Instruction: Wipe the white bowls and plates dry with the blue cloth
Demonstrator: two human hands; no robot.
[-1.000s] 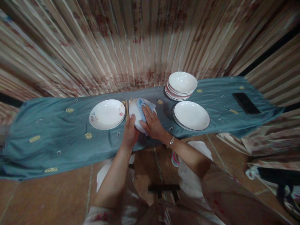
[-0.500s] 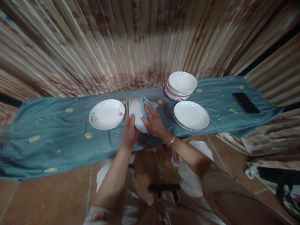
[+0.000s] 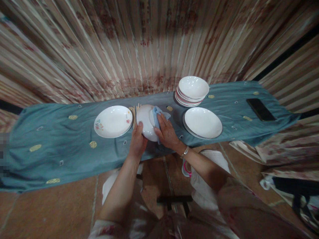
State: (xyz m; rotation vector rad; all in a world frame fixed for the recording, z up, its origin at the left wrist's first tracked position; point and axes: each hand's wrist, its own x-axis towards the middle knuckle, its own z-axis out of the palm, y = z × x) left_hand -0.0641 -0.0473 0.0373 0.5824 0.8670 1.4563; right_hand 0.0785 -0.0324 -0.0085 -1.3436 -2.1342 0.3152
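Note:
Tilted with its underside toward me, a white bowl (image 3: 145, 122) is held over the middle of the cloth-covered table. My left hand (image 3: 138, 139) grips its near left edge, thumb on the outside and fingers hidden beneath. My right hand (image 3: 167, 132) presses a light blue cloth (image 3: 157, 115) against the bowl's right side. Partly hidden behind the bowl, several wooden chopsticks (image 3: 135, 114) lie on the table. Just left of them is a white oval plate (image 3: 113, 121) with small flowers on its rim.
A stack of white bowls (image 3: 193, 88) with red bands stands at the back right. In front of it are stacked white plates (image 3: 203, 122). A black phone (image 3: 261, 109) lies near the right end of the teal tablecloth (image 3: 74, 132). Curtains (image 3: 149, 49) hang behind the table.
My right hand and the blue cloth have slid a little to the right across the bowl, showing more of its base. My left hand keeps its grip.

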